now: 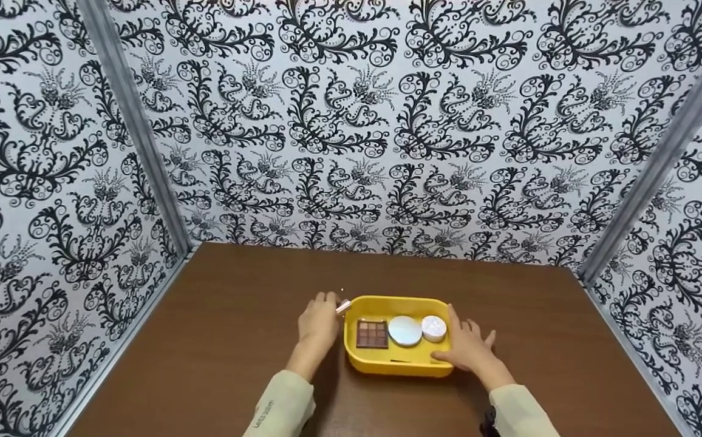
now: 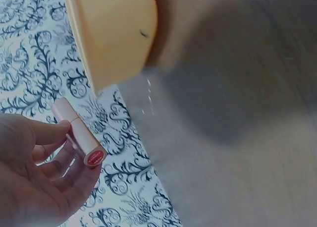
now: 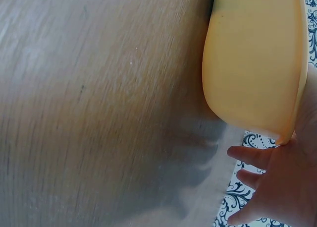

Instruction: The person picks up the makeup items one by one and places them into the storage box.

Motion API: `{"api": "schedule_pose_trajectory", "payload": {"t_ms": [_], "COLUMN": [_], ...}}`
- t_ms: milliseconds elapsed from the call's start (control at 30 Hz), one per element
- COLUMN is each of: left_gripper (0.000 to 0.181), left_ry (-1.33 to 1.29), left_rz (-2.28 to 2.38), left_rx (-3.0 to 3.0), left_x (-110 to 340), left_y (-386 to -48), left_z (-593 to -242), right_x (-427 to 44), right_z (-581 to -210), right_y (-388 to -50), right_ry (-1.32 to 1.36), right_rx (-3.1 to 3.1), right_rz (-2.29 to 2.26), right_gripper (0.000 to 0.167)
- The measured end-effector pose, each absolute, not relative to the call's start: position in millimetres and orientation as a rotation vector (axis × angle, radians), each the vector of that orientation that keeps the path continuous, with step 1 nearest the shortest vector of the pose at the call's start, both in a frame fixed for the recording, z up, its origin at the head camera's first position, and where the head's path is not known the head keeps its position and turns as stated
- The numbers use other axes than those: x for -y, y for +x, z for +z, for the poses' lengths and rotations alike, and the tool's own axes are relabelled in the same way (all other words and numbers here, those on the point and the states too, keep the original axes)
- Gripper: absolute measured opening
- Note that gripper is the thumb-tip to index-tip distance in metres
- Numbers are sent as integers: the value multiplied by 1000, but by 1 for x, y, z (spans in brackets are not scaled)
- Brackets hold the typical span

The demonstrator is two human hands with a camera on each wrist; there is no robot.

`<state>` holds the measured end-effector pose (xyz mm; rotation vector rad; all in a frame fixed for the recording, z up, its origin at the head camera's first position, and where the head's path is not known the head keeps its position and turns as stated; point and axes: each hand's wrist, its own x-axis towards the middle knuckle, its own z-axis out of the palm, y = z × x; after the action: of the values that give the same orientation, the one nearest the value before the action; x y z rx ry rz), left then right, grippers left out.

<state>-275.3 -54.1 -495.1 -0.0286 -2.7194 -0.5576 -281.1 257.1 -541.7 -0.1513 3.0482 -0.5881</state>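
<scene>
My left hand (image 1: 319, 321) pinches a pink lipstick tube (image 2: 79, 133) with a red label on its end. It holds the tube in the air beside the left end of a yellow basket (image 1: 399, 368). Against the basket's right end rests my right hand (image 1: 469, 347), its thumb reaching over the rim and its other fingers spread. Inside the basket lie an eyeshadow palette (image 1: 372, 334), a round pale compact (image 1: 405, 331) and a smaller round white case (image 1: 433, 328). A thin dark item (image 1: 401, 361) shows along the basket's front inner side; its kind is unclear.
The basket stands on a brown wooden table (image 1: 235, 303). Walls (image 1: 351, 152) with a black-and-white scroll pattern enclose the table at the back and sides, with grey strips at the corners.
</scene>
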Motion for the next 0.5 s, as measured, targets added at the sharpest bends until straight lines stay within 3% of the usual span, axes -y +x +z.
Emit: {"api": "schedule_pose_trajectory", "payload": {"t_ms": [500], "left_gripper": [16], "left_ry": [-343], "left_rz": [-381], "left_rx": [2852], "left_x": [-5], "left_y": [-277], "left_z": [-504], "right_x": [-256], "right_z": [-543], "right_y": [-280], "right_ry": [-158], "right_rx": [-3045], "right_rz": [-611], "right_gripper": [115]}}
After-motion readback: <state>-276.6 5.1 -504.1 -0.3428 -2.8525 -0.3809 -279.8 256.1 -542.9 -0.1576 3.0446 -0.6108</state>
